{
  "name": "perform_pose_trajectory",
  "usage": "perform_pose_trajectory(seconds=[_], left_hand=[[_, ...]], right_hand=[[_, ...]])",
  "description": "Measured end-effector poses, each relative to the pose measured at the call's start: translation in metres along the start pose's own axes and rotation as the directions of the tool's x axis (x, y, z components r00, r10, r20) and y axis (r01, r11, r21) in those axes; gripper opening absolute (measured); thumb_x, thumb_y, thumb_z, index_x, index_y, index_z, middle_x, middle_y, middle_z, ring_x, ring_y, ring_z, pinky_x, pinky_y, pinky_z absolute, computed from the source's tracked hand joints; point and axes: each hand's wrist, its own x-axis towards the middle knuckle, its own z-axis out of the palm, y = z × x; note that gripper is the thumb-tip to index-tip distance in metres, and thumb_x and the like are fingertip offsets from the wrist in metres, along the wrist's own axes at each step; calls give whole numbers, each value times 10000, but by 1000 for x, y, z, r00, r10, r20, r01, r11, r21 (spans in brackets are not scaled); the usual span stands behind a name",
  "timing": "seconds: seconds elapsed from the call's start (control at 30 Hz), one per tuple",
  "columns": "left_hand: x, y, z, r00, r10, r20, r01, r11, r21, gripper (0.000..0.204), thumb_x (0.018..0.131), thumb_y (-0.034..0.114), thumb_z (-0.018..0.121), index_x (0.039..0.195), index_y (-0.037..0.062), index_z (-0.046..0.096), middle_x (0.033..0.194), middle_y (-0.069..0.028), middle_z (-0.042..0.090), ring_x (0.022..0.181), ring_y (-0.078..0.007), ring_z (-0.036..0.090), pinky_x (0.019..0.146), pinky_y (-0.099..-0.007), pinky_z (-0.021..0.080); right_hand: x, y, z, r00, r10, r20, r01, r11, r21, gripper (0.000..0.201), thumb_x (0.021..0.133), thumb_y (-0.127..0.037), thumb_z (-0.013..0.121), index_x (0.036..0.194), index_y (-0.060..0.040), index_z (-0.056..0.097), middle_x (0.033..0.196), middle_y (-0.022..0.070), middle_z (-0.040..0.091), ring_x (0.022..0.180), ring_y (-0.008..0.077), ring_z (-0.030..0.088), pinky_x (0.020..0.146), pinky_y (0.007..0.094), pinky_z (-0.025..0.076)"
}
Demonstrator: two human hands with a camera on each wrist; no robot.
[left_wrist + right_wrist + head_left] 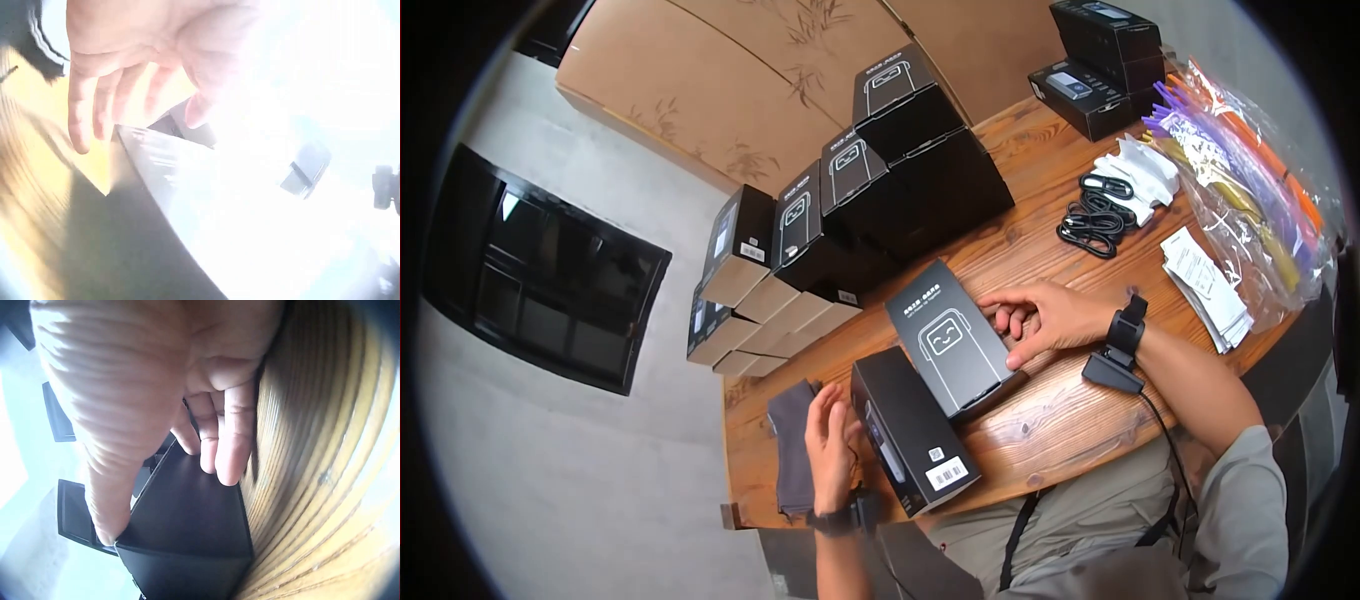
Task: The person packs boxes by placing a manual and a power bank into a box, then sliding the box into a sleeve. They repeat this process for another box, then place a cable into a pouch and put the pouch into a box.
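Note:
A black box with a smiling-face drawing [943,335] lies flat on the wooden table. My right hand [1055,318] is at its right side: the thumb tip touches the top edge near the front corner, and the other fingertips meet the side wall [187,506]. Just left of it lies a second black box [905,425], a barcode label on its near end. My left hand [832,450] is held beside that box, fingers loosely extended and holding nothing; glare washes out much of the left wrist view. Beneath the left hand is a folded dark grey cloth [792,440].
Stacked black boxes [850,190] stand at the back left, and two more [1100,75] at the far right. Coiled black cables [1095,215], white packets [1145,175], leaflets [1208,290] and a clear bag of colourful strips [1250,190] lie on the right.

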Motion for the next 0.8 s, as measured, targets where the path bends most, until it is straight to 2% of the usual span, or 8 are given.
perform_pose_trajectory(seconds=[0.1, 0.2, 0.3, 0.4, 0.57, 0.73, 0.77, 0.8], left_hand=[[-41, 10, -4, 998, 44, 54, -45, 999, 21, 600, 977, 307, 562, 1462, 35, 337, 1520, -142, 320, 1363, -285, 392, 995, -402, 472], [-83, 2, 1, 982, 132, 137, -141, 988, 60, 790, 907, 340, 661, 1507, 47, 240, 1544, -151, 272, 1404, -295, 325, 1052, -435, 413], [-103, -3, 14, 963, 63, 263, -76, 996, 40, 1096, 756, 322, 823, 1540, 54, 106, 1574, -152, 193, 1426, -298, 285, 1084, -443, 354], [-112, 11, 23, 951, 135, 279, -156, 986, 57, 1110, 717, 91, 824, 1526, -4, 71, 1568, -230, 152, 1397, -310, 337, 1088, -401, 360], [-116, 9, 27, 989, 32, 147, -71, 962, 265, 1036, 746, 10, 759, 1525, -9, 76, 1568, -264, 132, 1387, -327, 348, 1018, -372, 439], [-113, 21, 16, 979, 198, 40, -187, 810, 556, 710, 739, -116, 443, 1435, 28, 422, 1264, -284, 578, 1070, -249, 650, 861, -298, 499], [-115, 34, 17, 992, 116, -47, -75, 852, 518, 650, 749, -157, 348, 1356, -1, 520, 1279, -172, 621, 1102, -168, 603, 967, -277, 433], [-116, 32, 4, 982, 189, -28, -132, 777, 615, 630, 779, -143, 364, 1372, 15, 507, 1240, -168, 642, 1094, -176, 610, 962, -275, 433]], right_hand=[[0, 0, 0, 1000, -2, -5, 2, 1000, -1, 858, 687, -298, 881, 1350, 61, 472, 962, 44, 575, 839, 101, 539, 769, 215, 486], [-1, -1, 0, 1000, 7, -6, -8, 1000, -4, 856, 687, -295, 882, 1350, 59, 474, 962, 41, 576, 843, 100, 535, 771, 213, 485], [0, -1, 0, 1000, 21, -3, -21, 1000, -4, 853, 686, -288, 882, 1352, 54, 474, 965, 36, 577, 846, 97, 531, 770, 212, 484], [1, -3, 1, 1000, 20, 8, -19, 1000, -11, 854, 684, -280, 883, 1356, 50, 473, 969, 32, 579, 850, 92, 526, 761, 209, 480], [1, -4, 1, 999, 34, 15, -34, 999, 0, 851, 683, -268, 885, 1357, 49, 474, 978, 30, 583, 853, 87, 517, 740, 204, 471], [0, -4, 0, 999, 51, 10, -51, 998, 32, 846, 684, -272, 885, 1353, 49, 479, 984, 34, 591, 853, 86, 514, 734, 200, 468], [0, -4, 0, 999, 50, 11, -51, 998, 24, 846, 684, -272, 885, 1354, 48, 479, 984, 33, 592, 854, 86, 514, 733, 200, 468], [0, -6, 0, 999, 49, 13, -49, 999, 17, 847, 684, -273, 885, 1355, 47, 478, 983, 33, 593, 855, 85, 515, 733, 199, 467]])
